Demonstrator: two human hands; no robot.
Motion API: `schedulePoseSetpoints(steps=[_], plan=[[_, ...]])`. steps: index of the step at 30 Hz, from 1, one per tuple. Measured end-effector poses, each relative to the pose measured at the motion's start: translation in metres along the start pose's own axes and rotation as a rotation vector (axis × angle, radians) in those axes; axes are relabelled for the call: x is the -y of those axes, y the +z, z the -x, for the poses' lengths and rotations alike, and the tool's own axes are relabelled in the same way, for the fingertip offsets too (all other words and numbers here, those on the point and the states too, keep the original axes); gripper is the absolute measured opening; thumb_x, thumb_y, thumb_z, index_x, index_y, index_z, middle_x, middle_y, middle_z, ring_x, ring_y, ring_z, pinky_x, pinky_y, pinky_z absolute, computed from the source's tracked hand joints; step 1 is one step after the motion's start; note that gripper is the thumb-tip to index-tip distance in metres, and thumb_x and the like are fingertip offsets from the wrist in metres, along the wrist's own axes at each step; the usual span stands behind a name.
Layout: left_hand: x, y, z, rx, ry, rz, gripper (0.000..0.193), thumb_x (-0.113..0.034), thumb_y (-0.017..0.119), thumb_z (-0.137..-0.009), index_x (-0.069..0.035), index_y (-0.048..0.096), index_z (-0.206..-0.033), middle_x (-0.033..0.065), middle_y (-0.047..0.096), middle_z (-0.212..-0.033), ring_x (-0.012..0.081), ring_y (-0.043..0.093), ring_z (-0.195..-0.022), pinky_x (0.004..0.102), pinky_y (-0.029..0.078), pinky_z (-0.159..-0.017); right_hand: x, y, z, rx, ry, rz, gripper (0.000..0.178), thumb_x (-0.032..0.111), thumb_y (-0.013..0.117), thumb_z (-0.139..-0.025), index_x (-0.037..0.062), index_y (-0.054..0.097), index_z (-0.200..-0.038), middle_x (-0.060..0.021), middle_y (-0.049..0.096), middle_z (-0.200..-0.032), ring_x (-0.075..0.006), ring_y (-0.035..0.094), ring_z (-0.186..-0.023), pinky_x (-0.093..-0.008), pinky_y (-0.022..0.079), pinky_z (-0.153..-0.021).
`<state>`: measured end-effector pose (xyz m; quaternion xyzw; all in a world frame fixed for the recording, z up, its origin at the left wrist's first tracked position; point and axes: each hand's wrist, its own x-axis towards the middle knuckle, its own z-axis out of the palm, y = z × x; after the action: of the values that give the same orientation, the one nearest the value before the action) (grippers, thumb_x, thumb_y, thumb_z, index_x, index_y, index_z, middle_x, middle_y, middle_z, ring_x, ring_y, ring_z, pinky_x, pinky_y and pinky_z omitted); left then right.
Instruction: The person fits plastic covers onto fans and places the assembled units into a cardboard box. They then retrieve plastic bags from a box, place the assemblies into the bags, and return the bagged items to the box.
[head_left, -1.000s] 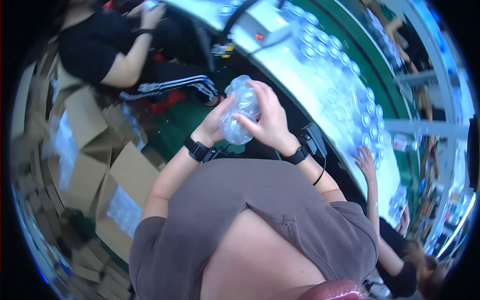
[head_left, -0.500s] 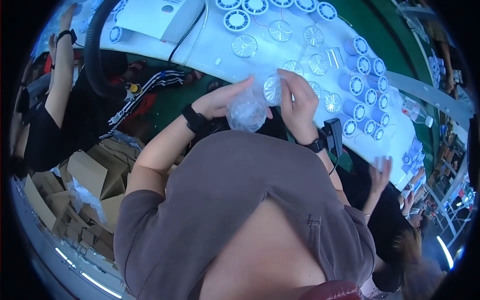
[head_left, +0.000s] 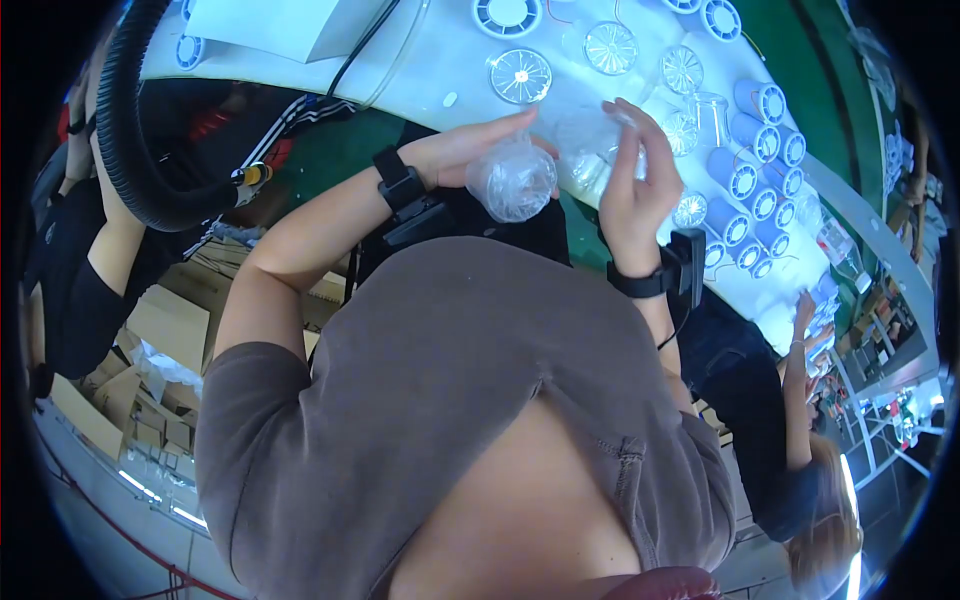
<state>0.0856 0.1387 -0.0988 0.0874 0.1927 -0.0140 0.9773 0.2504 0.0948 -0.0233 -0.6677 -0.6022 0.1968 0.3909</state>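
My left hand [head_left: 462,152] holds a round, crinkled clear plastic cup-like bundle [head_left: 515,180] in front of my chest, its thumb stretched along the top. My right hand [head_left: 642,190] is raised at the table's near edge. Its fingertips pinch a see-through clear plastic cup [head_left: 585,138], whose outline is blurred against the white table. Just beyond my hands lie clear round ribbed pieces, one of them a clear disc [head_left: 520,76] and another a clear disc [head_left: 610,48].
Rows of pale blue cylinders with spoked ends [head_left: 757,140] stand on the white table [head_left: 460,60] to the right. A black ribbed hose [head_left: 125,130] curves down at the left. Cardboard boxes [head_left: 165,325] sit at lower left. Other people [head_left: 800,440] work on both sides.
My right hand has spread away from my left, moving right with the clear cup. The left hand and its bundle have shifted slightly up and right. The whole view has shifted.
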Motion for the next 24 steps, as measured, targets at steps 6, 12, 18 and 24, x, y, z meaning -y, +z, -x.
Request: schedulePoseSetpoints(steps=[6, 12, 18, 24], plan=[[0.005, 0.005, -0.002, -0.036, -0.046, -0.172, 0.060, -0.050, 0.030, -0.084, 0.001, 0.040, -0.114, 0.0198, 0.052, -0.103, 0.0188, 0.055, -0.092, 0.0289, 0.044, -0.078, 0.017, -0.007, -0.004, -0.036, 0.175, -0.172, 0.017, 0.007, 0.038, -0.086, -0.0049, 0.049, -0.089, -0.0123, 0.059, -0.083, -0.0177, 0.056, -0.077, -0.0257, 0.042, -0.070], [0.008, 0.003, -0.008, -0.016, 0.062, -0.059, 0.056, -0.046, 0.031, -0.086, 0.000, 0.036, -0.118, 0.0197, 0.053, -0.102, 0.0178, 0.053, -0.095, 0.0286, 0.044, -0.079, 0.037, -0.024, -0.009, -0.219, 0.131, -0.393, 0.019, 0.014, 0.035, -0.088, -0.0019, 0.045, -0.086, -0.0086, 0.053, -0.067, -0.0163, 0.053, -0.065, -0.0252, 0.041, -0.061], [0.014, 0.008, -0.009, -0.069, 0.108, 0.003, 0.052, -0.043, 0.028, -0.087, -0.003, 0.035, -0.119, 0.0170, 0.054, -0.099, 0.0176, 0.054, -0.092, 0.0284, 0.044, -0.077, 0.050, -0.074, -0.017, -0.216, 0.197, -0.993, 0.024, 0.022, 0.038, -0.087, -0.0001, 0.046, -0.088, -0.0053, 0.046, -0.063, -0.0146, 0.046, -0.051, -0.0214, 0.035, -0.050], [0.021, 0.019, 0.006, -0.266, 0.124, -0.107, 0.048, -0.042, 0.032, -0.087, -0.002, 0.042, -0.111, 0.0132, 0.055, -0.097, 0.0169, 0.054, -0.088, 0.0290, 0.044, -0.077, 0.049, -0.093, 0.003, 0.186, 0.114, -0.596, 0.030, 0.020, 0.056, -0.075, 0.0030, 0.048, -0.099, -0.0045, 0.051, -0.073, -0.0126, 0.049, -0.056, -0.0192, 0.037, -0.046]])
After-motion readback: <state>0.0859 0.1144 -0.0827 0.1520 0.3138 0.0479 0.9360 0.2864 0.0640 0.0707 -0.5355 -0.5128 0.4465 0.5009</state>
